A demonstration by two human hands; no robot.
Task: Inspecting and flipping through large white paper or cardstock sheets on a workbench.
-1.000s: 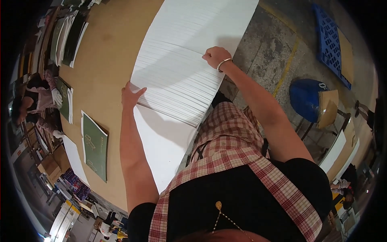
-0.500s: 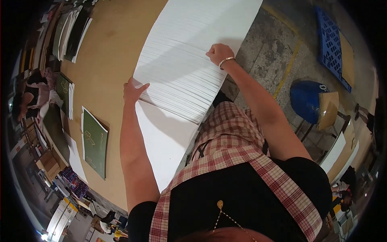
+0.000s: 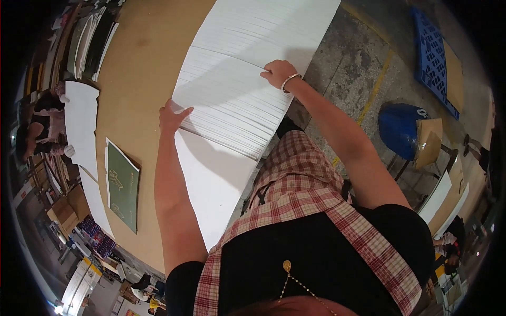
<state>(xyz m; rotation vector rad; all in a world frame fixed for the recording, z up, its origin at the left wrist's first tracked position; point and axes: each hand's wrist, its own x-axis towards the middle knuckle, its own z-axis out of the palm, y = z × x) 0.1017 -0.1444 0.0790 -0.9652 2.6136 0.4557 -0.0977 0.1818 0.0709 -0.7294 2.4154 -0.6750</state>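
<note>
The white sheets (image 3: 221,100) lie in a fanned stack along the right side of the brown table (image 3: 129,63), in front of the person. Their edges form closely stepped lines across the stack. A plain white surface (image 3: 211,174) extends from the near end of these steps toward the person's body.

The left hand (image 3: 172,117) is positioned at the left edge of the stack. It is spread, with the thumb set apart from the fingers and pointing inward over the stepped edges.

The right hand (image 3: 279,75) is positioned over the right part of the stack, farther from the body than the left hand. Its fingers are curled in. The fingertips are hidden, so whether they pinch a sheet edge cannot be told. A bracelet (image 3: 291,81) encircles the right wrist.

A green booklet (image 3: 124,184) lies on the table, to the left of the left forearm. At the table's far left side, a co-worker's gloved hands (image 3: 69,151) are at the edge of a white panel (image 3: 82,124). To the right, a blue stool (image 3: 396,130) stands on the floor (image 3: 345,63).
</note>
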